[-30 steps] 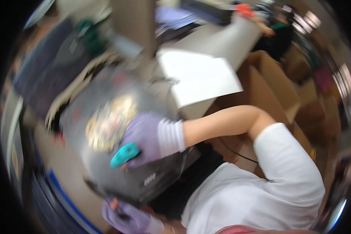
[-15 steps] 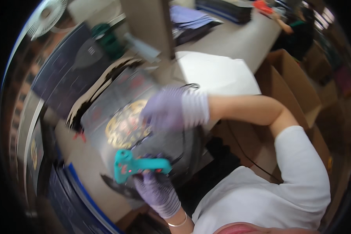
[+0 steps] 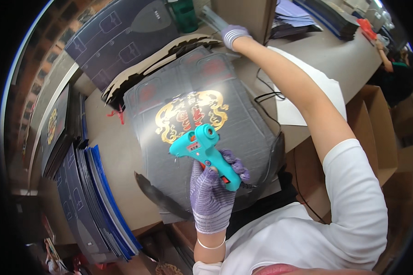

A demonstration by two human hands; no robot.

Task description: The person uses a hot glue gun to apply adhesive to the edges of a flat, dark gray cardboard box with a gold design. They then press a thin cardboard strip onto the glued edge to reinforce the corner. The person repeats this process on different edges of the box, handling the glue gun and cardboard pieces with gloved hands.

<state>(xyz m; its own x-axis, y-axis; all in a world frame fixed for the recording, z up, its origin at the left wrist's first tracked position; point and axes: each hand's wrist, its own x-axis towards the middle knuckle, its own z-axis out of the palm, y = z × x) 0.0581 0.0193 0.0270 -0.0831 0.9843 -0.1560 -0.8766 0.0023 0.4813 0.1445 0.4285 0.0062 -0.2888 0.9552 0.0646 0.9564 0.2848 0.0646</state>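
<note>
The left hand (image 3: 212,192), in a purple knit glove, is clamped around the grip of a turquoise plastic glue gun (image 3: 205,152), nozzle aimed left over the dark printed cardboard sheet with a gold emblem (image 3: 192,114) lying flat on the beige table (image 3: 110,156). The right hand (image 3: 234,35) stretches to the sheet's far edge near a brown cardboard box (image 3: 245,13); whether its fingers are closed cannot be told. Glue could drip onto the emblem, and the black cord (image 3: 268,98) might snag the reaching arm.
</note>
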